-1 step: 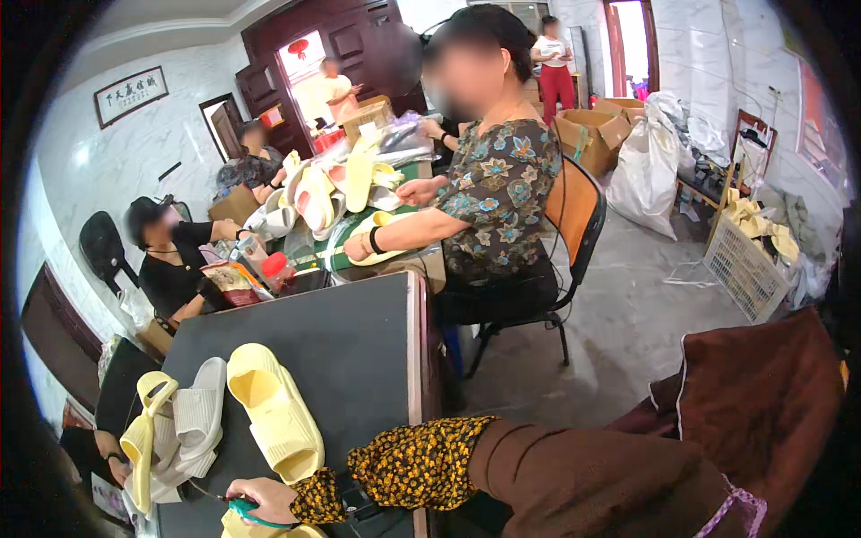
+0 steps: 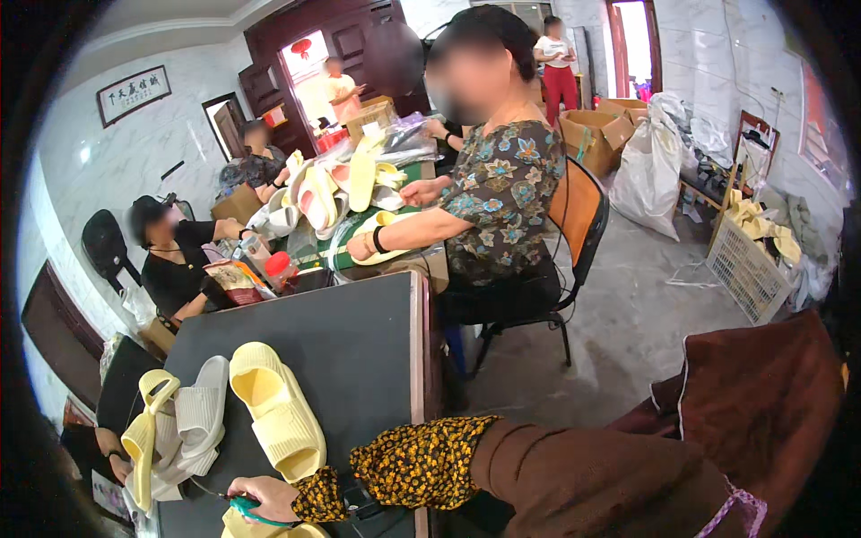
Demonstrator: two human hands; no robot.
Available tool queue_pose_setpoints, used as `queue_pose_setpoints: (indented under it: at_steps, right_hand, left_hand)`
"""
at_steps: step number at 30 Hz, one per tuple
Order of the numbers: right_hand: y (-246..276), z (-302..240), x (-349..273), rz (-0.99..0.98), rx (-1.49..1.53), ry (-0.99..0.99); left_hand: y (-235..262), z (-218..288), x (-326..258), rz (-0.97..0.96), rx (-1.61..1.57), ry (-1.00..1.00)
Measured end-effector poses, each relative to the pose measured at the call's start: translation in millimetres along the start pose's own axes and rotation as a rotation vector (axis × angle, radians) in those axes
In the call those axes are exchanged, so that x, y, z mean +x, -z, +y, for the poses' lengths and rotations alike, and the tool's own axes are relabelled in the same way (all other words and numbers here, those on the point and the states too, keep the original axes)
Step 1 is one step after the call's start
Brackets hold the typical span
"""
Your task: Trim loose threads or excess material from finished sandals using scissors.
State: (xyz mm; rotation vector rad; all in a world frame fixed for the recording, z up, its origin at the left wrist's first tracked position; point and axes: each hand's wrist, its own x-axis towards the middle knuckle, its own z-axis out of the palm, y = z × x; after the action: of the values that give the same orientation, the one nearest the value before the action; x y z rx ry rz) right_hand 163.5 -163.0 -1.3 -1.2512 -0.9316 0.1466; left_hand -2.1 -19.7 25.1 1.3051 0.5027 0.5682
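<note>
My right hand (image 2: 273, 498) is closed around a green-handled tool (image 2: 247, 511) low on the dark table. A thin dark tip points left from it; its exact kind is unclear. Just beneath this hand, partly cut off by the lower edge, lies a yellow slipper (image 2: 269, 531). A pair of yellow slippers (image 2: 278, 414) sits beyond the hand, one overlapping the other. To their left are grey slippers (image 2: 199, 417), with another yellow slipper (image 2: 139, 439) tilted on its side against them. My left hand does not show.
Ahead, a person (image 2: 502, 179) handles slippers at a table heaped with slippers (image 2: 323, 193). Others sit along the left side; a co-worker's hand (image 2: 119, 466) shows at the table's left edge. A chair (image 2: 578, 215), white sack (image 2: 650, 179) and slipper crate (image 2: 749, 273) stand right.
</note>
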Motion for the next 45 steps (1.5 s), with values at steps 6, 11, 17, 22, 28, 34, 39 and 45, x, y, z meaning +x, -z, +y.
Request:
queue_pose_setpoints:
  at_steps: [6,11,17,22,28,34,39,45]
  right_hand:
    - [-0.6,1.6,-1.1,0.015,0.017,0.024]
    - [0.8,-3.7,-1.9,0.023,-0.027,0.06]
    - [8.0,-20.6,-3.0,-0.076,0.06,-0.127]
    - [2.1,-4.7,-3.4,-0.027,-0.008,0.018]
    - [3.6,-18.0,-6.3,-0.094,0.061,-0.08]
    - [0.3,-10.4,-7.6,-0.035,-0.079,0.013]
    - [0.3,-9.6,-6.1,-0.036,-0.022,0.013]
    - [0.3,-7.2,-5.7,-0.004,-0.074,0.056]
  left_hand:
    - [0.7,-1.9,2.8,0.027,-0.062,0.015]
    - [3.7,-1.2,2.9,-0.017,-0.042,-0.001]
    - [0.7,-1.6,0.8,0.0,-0.015,-0.005]
    - [-1.5,-1.6,-0.7,0.004,-0.01,0.006]
    - [16.5,-11.6,10.6,0.013,0.023,0.044]
    - [23.7,-13.1,18.4,0.02,0.067,0.104]
    - [23.8,-12.6,16.1,0.016,0.02,0.12]
    - [28.3,-13.8,18.9,-0.014,0.019,0.109]
